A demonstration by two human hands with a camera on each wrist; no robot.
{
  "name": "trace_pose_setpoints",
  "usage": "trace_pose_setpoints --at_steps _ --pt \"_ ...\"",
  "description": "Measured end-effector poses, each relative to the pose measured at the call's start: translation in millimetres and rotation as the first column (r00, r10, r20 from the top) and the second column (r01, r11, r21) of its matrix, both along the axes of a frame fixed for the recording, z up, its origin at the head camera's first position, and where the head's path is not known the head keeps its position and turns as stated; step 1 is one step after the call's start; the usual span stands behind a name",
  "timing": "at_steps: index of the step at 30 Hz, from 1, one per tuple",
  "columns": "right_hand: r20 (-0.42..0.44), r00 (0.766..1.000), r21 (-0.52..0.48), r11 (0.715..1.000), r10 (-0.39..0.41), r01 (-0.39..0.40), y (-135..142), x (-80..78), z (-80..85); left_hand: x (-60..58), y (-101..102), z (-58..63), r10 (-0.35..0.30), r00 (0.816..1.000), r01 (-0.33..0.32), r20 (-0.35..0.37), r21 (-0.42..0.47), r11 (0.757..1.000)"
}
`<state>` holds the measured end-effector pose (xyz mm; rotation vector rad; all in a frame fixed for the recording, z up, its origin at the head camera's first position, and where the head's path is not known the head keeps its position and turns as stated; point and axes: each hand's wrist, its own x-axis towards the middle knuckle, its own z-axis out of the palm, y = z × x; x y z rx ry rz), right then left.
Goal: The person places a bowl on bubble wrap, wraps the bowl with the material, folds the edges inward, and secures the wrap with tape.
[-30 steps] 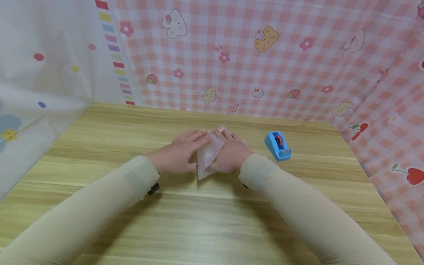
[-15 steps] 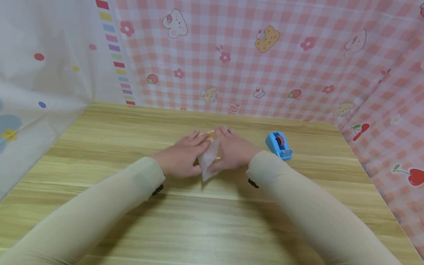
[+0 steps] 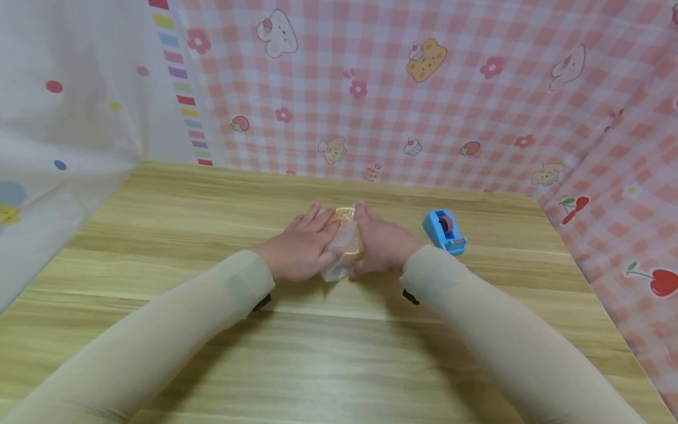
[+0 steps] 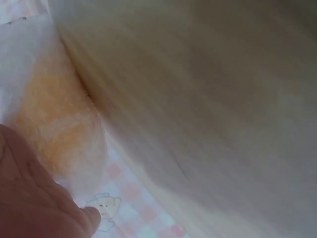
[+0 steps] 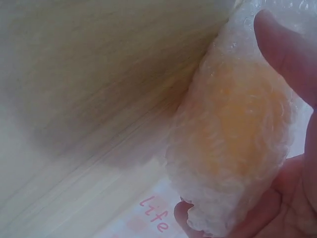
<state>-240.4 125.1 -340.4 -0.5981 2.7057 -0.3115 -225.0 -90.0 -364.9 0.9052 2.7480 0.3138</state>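
Observation:
A bundle of bubble wrap (image 3: 341,238) lies on the wooden table, with something orange-yellow showing through it. Its contents look like a blurred, rounded orange mass (image 5: 225,124) in the right wrist view, too veiled to name. My left hand (image 3: 296,250) presses on the bundle's left side, fingers fairly straight over the film and thumb at the near end. From the right, my right hand (image 3: 384,244) grips it, thumb on one side and fingers curled round the far end. The left wrist view shows the wrapped bundle (image 4: 54,114) beside the left hand (image 4: 37,191).
A blue tape dispenser (image 3: 442,232) with a reddish roll stands on the table, to the right of the right hand. Behind the wooden tabletop (image 3: 318,353) hangs a pink checked curtain (image 3: 318,88), with a white dotted sheet (image 3: 79,135) at the left.
The bubble wrap has gone from a pointed, folded-over sheet to a more compact bundle, and more orange shows. Both hands have shifted slightly right. The tape dispenser stays put.

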Motion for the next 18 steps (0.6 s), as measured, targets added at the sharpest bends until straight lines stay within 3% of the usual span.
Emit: trace_pose_setpoints --at_steps 8,18 --pt "-0.022 1.0 -0.006 1.0 -0.004 0.004 0 5.2 1.1 -1.8 11 2.9 0.083 0.997 -0.083 0.004 0.007 0.996" --pt "-0.006 1.0 -0.017 1.0 -0.006 0.006 0 12.1 2.0 -15.8 24 1.6 0.213 0.976 -0.214 0.051 0.013 0.977"
